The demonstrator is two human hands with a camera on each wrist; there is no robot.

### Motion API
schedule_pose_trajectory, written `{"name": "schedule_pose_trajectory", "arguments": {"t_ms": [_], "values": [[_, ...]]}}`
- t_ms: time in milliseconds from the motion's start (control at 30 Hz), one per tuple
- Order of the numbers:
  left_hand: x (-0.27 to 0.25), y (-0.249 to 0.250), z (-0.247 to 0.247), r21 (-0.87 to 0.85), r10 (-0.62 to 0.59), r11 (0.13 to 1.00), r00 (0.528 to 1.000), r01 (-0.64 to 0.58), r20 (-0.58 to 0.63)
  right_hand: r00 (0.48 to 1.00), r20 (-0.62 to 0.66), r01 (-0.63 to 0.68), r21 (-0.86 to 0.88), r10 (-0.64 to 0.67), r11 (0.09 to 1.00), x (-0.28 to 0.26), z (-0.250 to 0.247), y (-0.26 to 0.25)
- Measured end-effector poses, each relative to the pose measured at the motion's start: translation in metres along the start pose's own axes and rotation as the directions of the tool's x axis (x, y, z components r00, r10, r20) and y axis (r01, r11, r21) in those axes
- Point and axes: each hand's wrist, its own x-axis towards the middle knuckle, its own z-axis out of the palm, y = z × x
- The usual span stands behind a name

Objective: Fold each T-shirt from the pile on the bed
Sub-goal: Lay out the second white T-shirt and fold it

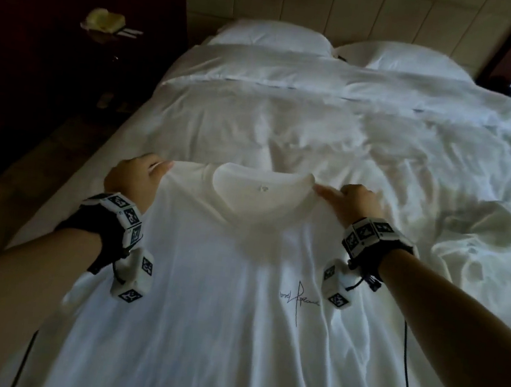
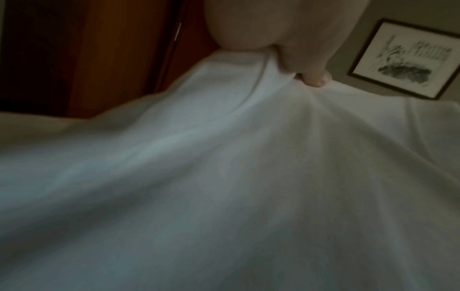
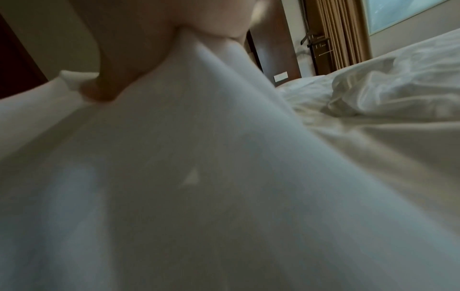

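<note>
A white T-shirt (image 1: 219, 286) with a thin black signature print on its chest is stretched out front side up over the bed, collar away from me. My left hand (image 1: 135, 174) pinches its left shoulder, and my right hand (image 1: 352, 199) pinches its right shoulder beside the collar. Both wrist views show a thumb pressed into the white T-shirt cloth (image 2: 224, 177) (image 3: 174, 177), which fills most of each frame. A crumpled white heap (image 1: 483, 229) lies on the bed to the right; I cannot tell whether it is shirts or bedding.
The bed (image 1: 305, 125) has a rumpled white duvet and two pillows (image 1: 274, 36) by the headboard. A dark nightstand (image 1: 107, 27) with a pale object stands at the left. The bed's left edge runs beside a dark floor.
</note>
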Motion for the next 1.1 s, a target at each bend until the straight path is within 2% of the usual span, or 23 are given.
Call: {"name": "schedule_pose_trajectory", "arguments": {"t_ms": [133, 267, 400, 500, 633, 767, 833, 867, 967, 1033, 1100], "values": [[0.001, -0.019, 0.037, 0.014, -0.046, 0.999, 0.999, 0.046, 0.024, 0.999, 0.014, -0.029, -0.004, 0.029, 1.0, 0.018, 0.043, 0.014], [-0.002, -0.039, 0.066, 0.006, -0.074, 0.997, 0.992, 0.074, 0.098, 0.997, 0.033, -0.065, -0.016, 0.065, 0.998, 0.031, 0.074, 0.027], [-0.004, -0.051, 0.075, -0.009, -0.15, 0.988, 0.97, 0.155, 0.188, 0.985, 0.145, -0.077, -0.118, 0.094, 0.99, 0.039, 0.095, 0.038], [-0.004, -0.053, 0.065, -0.033, -0.242, 0.966, 0.946, 0.255, 0.216, 0.978, 0.173, -0.101, -0.086, 0.115, 0.991, 0.033, 0.097, 0.035], [-0.014, -0.051, 0.032, 0.007, -0.36, 0.927, 0.882, 0.376, 0.304, 0.997, 0.074, -0.026, -0.125, 0.036, 0.992, 0.009, 0.084, 0.012], [-0.043, -0.064, -0.008, 0.096, -0.428, 0.9, 0.825, 0.424, 0.368, 0.985, 0.169, 0.052, -0.092, -0.036, 0.994, -0.026, 0.081, -0.023], [-0.059, -0.076, -0.027, 0.124, -0.466, 0.881, 0.793, 0.456, 0.393, 0.955, 0.284, 0.12, -0.106, -0.086, 0.987, -0.049, 0.09, -0.045], [-0.067, -0.083, -0.035, 0.137, -0.484, 0.871, 0.773, 0.472, 0.409, 0.922, 0.366, 0.174, -0.107, -0.123, 0.979, -0.06, 0.1, -0.054], [-0.086, -0.106, -0.049, 0.14, -0.488, 0.865, 0.744, 0.482, 0.456, 0.765, 0.619, 0.331, -0.137, -0.18, 0.934, -0.095, 0.131, -0.082], [-0.094, -0.121, -0.049, 0.056, -0.459, 0.867, 0.748, 0.496, 0.48, 0.696, 0.703, 0.369, -0.177, -0.145, 0.912, -0.112, 0.142, -0.094], [-0.1, -0.13, -0.05, -0.135, -0.446, 0.8, 0.73, 0.585, 0.518, 0.676, 0.728, 0.383, -0.215, -0.114, 0.899, -0.12, 0.143, -0.102]]}}
